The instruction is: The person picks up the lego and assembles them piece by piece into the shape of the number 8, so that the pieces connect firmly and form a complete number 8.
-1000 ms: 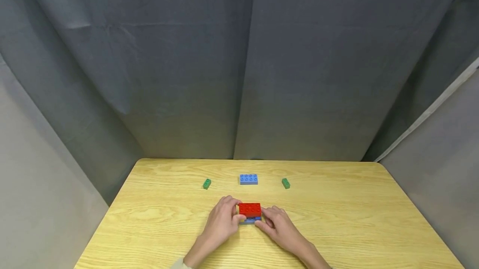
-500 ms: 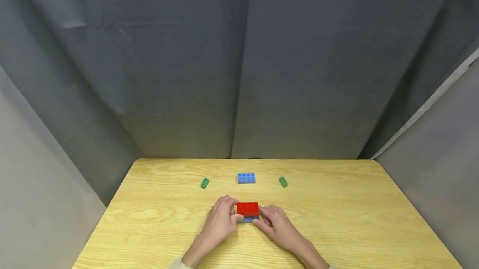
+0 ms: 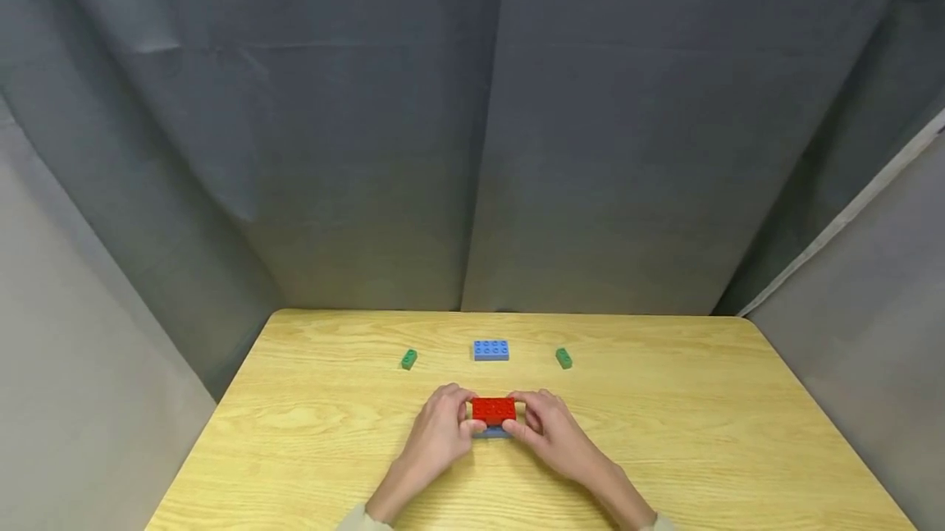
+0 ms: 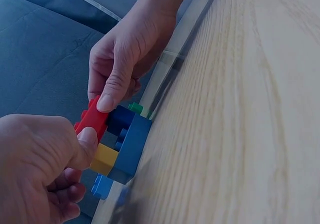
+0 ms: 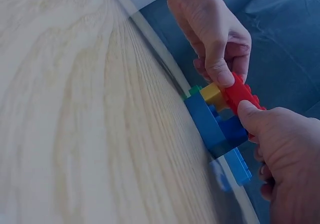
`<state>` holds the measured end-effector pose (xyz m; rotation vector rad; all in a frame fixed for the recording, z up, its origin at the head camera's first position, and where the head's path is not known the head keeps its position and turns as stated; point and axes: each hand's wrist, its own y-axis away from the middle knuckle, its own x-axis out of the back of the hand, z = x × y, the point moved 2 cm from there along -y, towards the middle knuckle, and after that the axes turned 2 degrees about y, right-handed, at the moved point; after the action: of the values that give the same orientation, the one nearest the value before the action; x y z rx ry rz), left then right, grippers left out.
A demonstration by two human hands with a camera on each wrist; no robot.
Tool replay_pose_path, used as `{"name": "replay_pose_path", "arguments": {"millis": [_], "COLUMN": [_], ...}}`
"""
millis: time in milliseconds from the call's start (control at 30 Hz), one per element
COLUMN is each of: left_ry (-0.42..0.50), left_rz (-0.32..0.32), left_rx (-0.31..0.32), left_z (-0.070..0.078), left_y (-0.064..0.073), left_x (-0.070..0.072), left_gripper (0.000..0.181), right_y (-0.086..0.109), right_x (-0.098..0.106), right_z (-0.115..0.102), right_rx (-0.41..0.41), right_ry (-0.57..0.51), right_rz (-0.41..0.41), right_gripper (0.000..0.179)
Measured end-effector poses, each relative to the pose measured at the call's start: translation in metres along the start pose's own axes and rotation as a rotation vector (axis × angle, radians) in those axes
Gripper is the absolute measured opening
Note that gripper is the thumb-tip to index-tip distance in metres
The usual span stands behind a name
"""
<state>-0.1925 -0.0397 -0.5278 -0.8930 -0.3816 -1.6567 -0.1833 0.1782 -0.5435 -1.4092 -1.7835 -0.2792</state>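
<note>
Head view: a wooden table (image 3: 310, 424) set before grey curtains (image 3: 472, 129). Near the table's middle, slightly toward the near edge, stands a small brick stack (image 3: 493, 429). Its top layer is a red brick (image 3: 493, 409); a blue base plate (image 4: 131, 149) rests on the table beneath.

The left hand (image 3: 439, 435) pinches the left end of the red brick, fingers curled over its far edge and thumb on its near side. The right hand (image 3: 552, 435) pinches the right end in mirror fashion. Both hands rest low, just above the table surface.

Left wrist view: the stack seen from the side. A yellow brick (image 4: 104, 159) and a dark blue brick (image 4: 120, 120) lie between the red brick and the base plate, the yellow at the left-hand end, the dark blue toward the right-hand end. The left thumb (image 4: 86, 146) presses the red brick's end; the right thumb (image 4: 114, 87) bears on its other end.

Right wrist view: the same stack from the opposite side, red brick uppermost, the yellow brick (image 5: 212, 94) under the left hand's thumb.

Farther back on the table, in a row: a green brick (image 3: 408, 359) at left, a light blue brick (image 3: 490, 350) at centre, and a second green brick (image 3: 564, 358) at right, all well apart from each other and from the hands.
</note>
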Motion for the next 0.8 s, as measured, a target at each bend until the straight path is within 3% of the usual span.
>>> {"name": "replay_pose_path", "arguments": {"millis": [233,433,800], "left_ry": [0.008,0.013,0.002], "left_rz": [0.015,0.027,0.04], "left_rx": [-0.012,-0.017,-0.02], "left_z": [0.0008,0.0001,-0.0017], "left_y": [-0.0001,0.0002,0.0031], "left_x": [-0.0006,-0.0009,-0.0038], "left_gripper": [0.038,0.039,0.039], "right_y": [-0.0022,-0.0021,-0.0008], "right_x": [0.003,0.0011,-0.0055], "right_z": [-0.003,-0.0011,0.0035], "right_rx": [-0.031,-0.024,0.073], "right_ry": [0.03,0.039,0.036], "right_rz": [-0.047,-0.042,0.02], "right_gripper": [0.053,0.055,0.04]}}
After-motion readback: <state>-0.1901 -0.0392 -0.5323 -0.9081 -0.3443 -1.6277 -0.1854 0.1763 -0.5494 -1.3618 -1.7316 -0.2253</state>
